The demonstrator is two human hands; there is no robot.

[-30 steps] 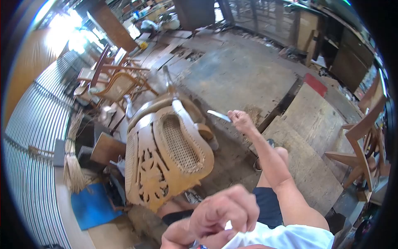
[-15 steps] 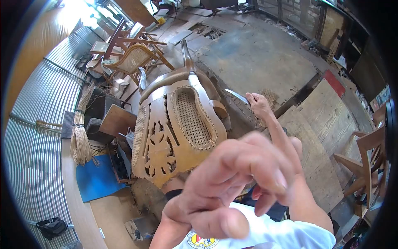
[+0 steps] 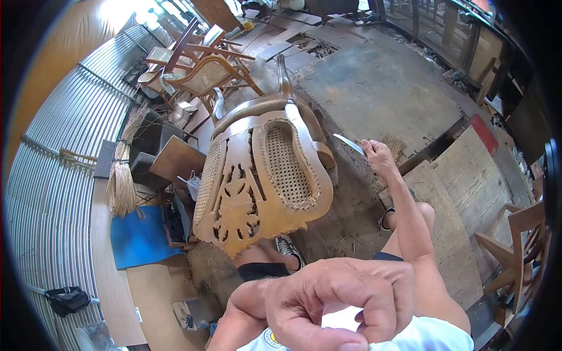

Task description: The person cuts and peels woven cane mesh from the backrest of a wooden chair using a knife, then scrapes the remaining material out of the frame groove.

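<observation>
My right hand (image 3: pixel 379 158) is closed around a knife (image 3: pixel 349 144), its pale, slightly curved blade pointing up and left, to the right of a wooden chair (image 3: pixel 304 217). The chair has a carved back with cane panels (image 3: pixel 285 164) and rough strand along the panel's edge. Close to the camera, my left hand (image 3: pixel 345 292) is curled, thumb and fingertips drawn together into a ring low in the view. Whatever it may pinch is too near the bottom edge to make out. My left hand does not touch the chair.
A bundle of cane strands (image 3: pixel 122 190) leans at the left by a blue sheet (image 3: pixel 143 238). Other wooden chairs (image 3: pixel 208 76) stand behind. Plywood boards (image 3: pixel 451 216) lie at the right, near a wooden frame (image 3: pixel 515 251). A black pouch (image 3: pixel 68 300) hangs at lower left.
My left hand has dropped lower, and its spread fingers have curled in toward the thumb. The whole view has shifted slightly; my right hand still holds the knife much as before.
</observation>
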